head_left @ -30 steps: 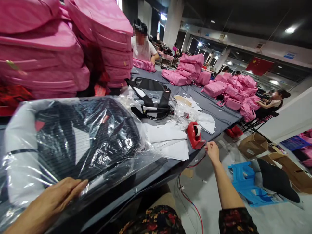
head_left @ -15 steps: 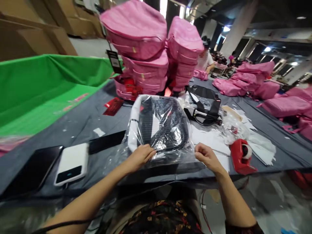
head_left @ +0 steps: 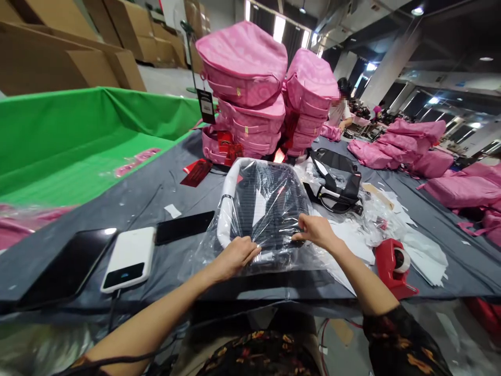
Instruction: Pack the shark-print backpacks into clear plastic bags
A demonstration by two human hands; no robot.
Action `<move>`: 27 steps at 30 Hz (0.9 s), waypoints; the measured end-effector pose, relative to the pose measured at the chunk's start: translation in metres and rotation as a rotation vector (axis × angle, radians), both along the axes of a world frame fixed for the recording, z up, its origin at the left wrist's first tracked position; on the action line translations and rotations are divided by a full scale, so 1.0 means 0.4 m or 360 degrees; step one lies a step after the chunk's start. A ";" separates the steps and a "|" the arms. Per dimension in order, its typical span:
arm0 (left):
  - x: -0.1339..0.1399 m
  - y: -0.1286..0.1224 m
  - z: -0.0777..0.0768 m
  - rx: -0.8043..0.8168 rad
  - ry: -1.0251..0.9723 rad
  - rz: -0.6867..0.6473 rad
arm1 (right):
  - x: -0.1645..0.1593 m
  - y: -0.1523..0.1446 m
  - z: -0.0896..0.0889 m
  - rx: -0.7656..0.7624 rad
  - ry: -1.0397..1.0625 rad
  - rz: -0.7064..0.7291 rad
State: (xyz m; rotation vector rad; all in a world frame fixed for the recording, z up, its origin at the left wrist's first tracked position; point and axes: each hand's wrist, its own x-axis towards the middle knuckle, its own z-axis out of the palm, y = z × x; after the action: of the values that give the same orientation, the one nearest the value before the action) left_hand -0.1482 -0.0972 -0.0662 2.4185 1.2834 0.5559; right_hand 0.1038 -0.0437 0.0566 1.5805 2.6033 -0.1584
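A dark backpack with pale edging (head_left: 270,201) lies flat in front of me inside a clear plastic bag (head_left: 203,256). My left hand (head_left: 239,254) is closed on the bag's film at the near edge. At the near right part of the backpack, my right hand (head_left: 315,230) pinches the same film, fingers bent together. Just behind to the right sits a black bag with straps (head_left: 336,180), partly in plastic.
Pink backpacks (head_left: 246,78) are stacked behind. A red tape dispenser (head_left: 391,269) stands right; a white power bank (head_left: 129,258), a tablet (head_left: 70,261) and a black phone (head_left: 183,227) lie left. A green-lined bin (head_left: 50,136) borders the table. Another person (head_left: 340,112) works farther back.
My right hand has moved left and inward, from the bag's right side onto the film over the backpack. My left hand stays at the near edge. The view has shifted slightly.
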 end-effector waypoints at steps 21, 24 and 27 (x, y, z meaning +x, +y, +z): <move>-0.161 -0.089 -0.003 0.0299 -0.0199 0.0380 | -0.040 -0.051 -0.124 -0.0209 0.0042 0.0399; -0.145 -0.077 0.000 0.0212 -0.0355 0.0313 | 0.008 -0.091 -0.108 -0.0131 0.0438 0.0470; -0.145 -0.071 0.012 0.0040 -0.0426 0.0210 | 0.138 -0.152 -0.087 0.0125 0.0915 0.0377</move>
State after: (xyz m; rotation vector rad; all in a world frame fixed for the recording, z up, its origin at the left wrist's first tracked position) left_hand -0.2061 -0.1255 -0.0612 2.1970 1.3302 0.9034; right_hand 0.1591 -0.1045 0.0219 1.3879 3.2358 -0.5748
